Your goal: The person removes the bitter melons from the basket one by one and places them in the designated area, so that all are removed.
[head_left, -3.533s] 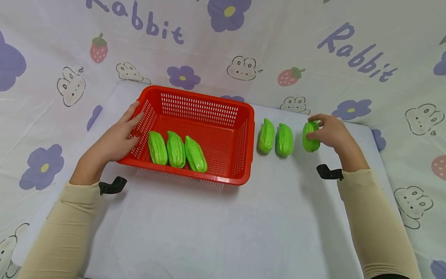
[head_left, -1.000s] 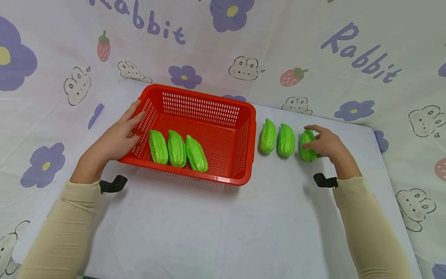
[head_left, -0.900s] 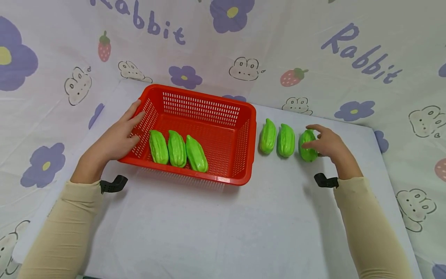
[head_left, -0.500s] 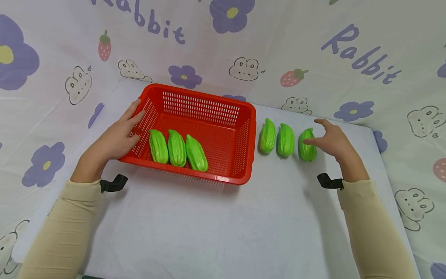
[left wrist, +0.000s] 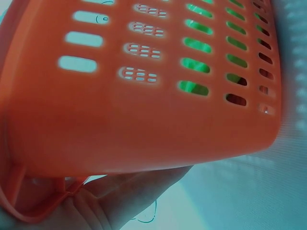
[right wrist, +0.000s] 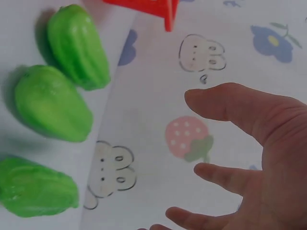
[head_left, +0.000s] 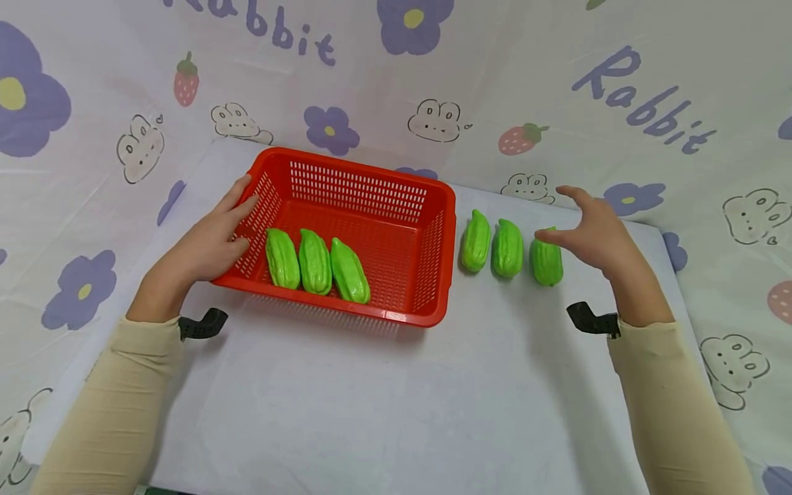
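My left hand (head_left: pixel 207 242) holds the left end of a red perforated basket (head_left: pixel 346 314), its fingers over the rim. Seen from the left wrist, part of that hand lies against the outer wall below the rim. Three light green, ribbed gourds lie side by side in the basket: a left gourd (head_left: pixel 282 258), a middle gourd (head_left: pixel 315 262) and a right gourd (head_left: pixel 350 272). Fingers spread, my right hand (head_left: pixel 599 232) hovers at the rightmost gourd (head_left: pixel 547 267) of three on the table and holds nothing. In the head view its thumb overlaps that gourd's top; the right wrist view shows them apart.
Between the basket and the rightmost gourd lie two more gourds, a nearer one (head_left: pixel 476 242) and a middle one (head_left: pixel 508 250). A white-covered table (head_left: pixel 396 405) bears everything. Behind it hangs a patterned cloth (head_left: pixel 482 62) with rabbits, flowers and strawberries.
The right hand moved the rightmost gourd slightly left and nearer, set it down, let go, then rose up and right. My left hand and the basket stayed put.
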The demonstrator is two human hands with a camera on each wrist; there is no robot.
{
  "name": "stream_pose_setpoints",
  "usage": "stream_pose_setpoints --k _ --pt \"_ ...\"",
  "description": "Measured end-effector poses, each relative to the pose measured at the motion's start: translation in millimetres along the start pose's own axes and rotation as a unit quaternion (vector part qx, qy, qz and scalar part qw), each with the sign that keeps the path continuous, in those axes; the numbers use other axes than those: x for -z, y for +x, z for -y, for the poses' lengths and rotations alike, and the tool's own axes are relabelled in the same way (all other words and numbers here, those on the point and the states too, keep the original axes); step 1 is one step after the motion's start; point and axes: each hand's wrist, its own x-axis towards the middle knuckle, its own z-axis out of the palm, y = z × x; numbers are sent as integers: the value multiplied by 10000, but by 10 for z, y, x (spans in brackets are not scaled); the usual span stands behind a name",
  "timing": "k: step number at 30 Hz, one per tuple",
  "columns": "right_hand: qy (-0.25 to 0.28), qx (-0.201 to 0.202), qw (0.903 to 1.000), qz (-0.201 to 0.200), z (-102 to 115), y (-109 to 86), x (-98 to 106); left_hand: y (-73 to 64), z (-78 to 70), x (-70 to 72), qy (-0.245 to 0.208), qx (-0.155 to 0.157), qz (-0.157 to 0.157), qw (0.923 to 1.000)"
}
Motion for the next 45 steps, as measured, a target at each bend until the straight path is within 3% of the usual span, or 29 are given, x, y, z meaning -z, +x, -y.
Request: stream_pose_setpoints --k 27,45 --pt "-193 716 9972 -50 730 -151 -32 9 3 7 -14 30 11 10000" --pt "-134 1208 9926 56 1221 -132 -255 10 19 -23 -21 49 6 10000"
